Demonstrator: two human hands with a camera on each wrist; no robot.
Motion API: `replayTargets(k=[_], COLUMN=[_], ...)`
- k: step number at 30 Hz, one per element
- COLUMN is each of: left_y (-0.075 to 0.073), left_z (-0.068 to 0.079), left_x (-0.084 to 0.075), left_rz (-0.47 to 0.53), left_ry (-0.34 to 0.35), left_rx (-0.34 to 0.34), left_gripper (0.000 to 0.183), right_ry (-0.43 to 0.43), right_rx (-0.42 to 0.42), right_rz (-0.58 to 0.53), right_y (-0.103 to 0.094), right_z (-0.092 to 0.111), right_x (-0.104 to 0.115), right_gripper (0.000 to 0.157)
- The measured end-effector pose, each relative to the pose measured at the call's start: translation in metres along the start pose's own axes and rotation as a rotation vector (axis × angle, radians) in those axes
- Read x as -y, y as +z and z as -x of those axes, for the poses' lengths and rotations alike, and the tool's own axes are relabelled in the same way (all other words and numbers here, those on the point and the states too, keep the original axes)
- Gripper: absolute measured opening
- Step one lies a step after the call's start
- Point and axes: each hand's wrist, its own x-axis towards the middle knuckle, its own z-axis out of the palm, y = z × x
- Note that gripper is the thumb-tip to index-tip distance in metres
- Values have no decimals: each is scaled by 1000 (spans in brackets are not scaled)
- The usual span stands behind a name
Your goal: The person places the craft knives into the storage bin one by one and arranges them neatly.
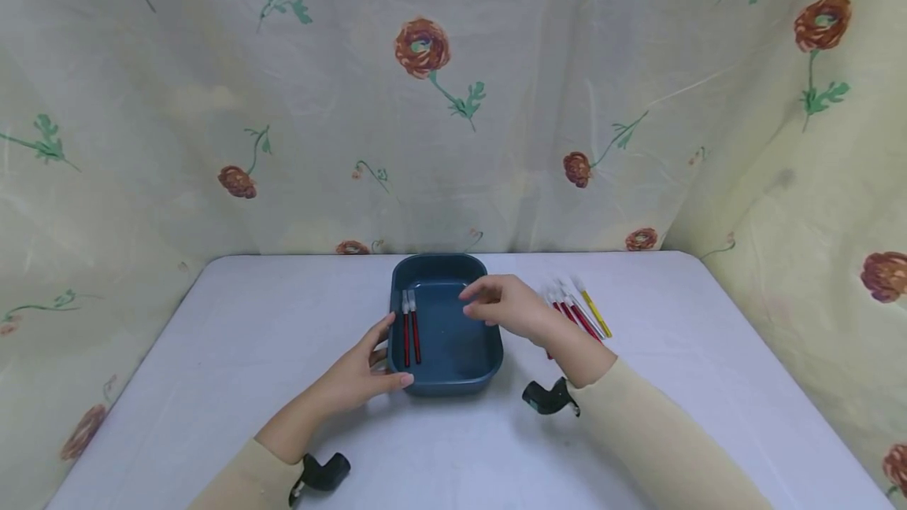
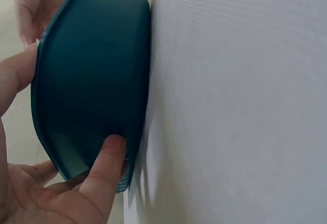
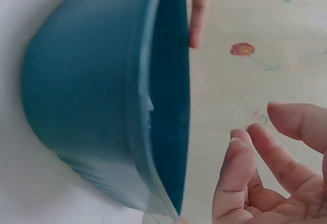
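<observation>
You looked to be partway through putting pens from the worktop (image 1: 453, 451) into the blue tub (image 1: 453, 341). Two red pens (image 1: 415, 337) lay side by side in the tub, near its left wall. Your left hand (image 1: 361, 376) held the tub at its near left corner, with the thumb on the rim. Your right hand (image 1: 506, 309) was above the tub's right rim, its fingers bent and apart from the thumb, with nothing between them (so it was free for another pen). The other pens (image 1: 585, 323), some red and one yellow, lay on the worktop right of the tub, partly hidden by your right arm. The next move seemed to call for reaching over there and pinching just one, as they lay close together.
</observation>
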Motion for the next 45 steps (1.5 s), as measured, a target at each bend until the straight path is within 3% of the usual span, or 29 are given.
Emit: replayTargets(k=[7, 15, 26, 36, 45], left_y=[0, 1, 1, 0, 0], left_z=[1, 1, 1, 2, 1], left_x=[0, -1, -2, -3, -2], left_rz=[3, -10, -5, -16, -20], left_ry=[8, -5, -8, -12, -18], left_rx=[-3, -11, -11, -14, -13], left_gripper=[102, 103, 104, 104, 105], right_ry=[-25, 31, 12, 35, 78], right_rx=[-35, -92, -137, -196, -243], right_rz=[29, 41, 68, 55, 31], right_y=[-14, -29, -53, -79, -89], right_z=[14, 30, 56, 71, 78], right_x=[-5, -14, -29, -52, -77], right_gripper=[25, 29, 30, 35, 35])
